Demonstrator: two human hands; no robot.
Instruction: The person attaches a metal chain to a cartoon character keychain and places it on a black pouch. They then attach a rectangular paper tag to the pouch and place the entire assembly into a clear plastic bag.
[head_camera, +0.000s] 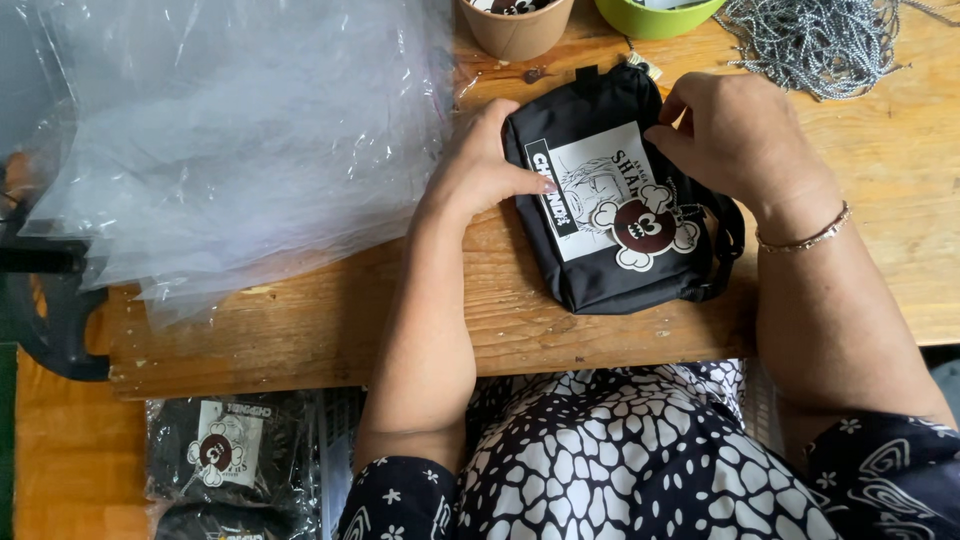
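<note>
Table (300, 330): bare wood, carrying everything within arm's reach of the seated person.
Plastic bags (230, 130): a loose heap of clear sleeves at the left, just beside the left hand, likely stacked there for easy picking.
Pouch (620, 200): a small black bag with a white print panel and a dark red charm. It lies flat, print side up, near the table's front edge between the two hands. Its long axis runs from the far edge toward the person, tilted slightly to the right, with the tab end pointing away.
Left hand (480, 165): rests on the pouch's left edge, fingers together and pressed flat, apparently steadying it.
Right hand (740, 135): covers the upper right corner, fingers curled onto the fabric.
Chains (820, 40): a silvery pile at the far right.
Cups: brown (515, 28) and green (655, 18), at the far edge.
</note>
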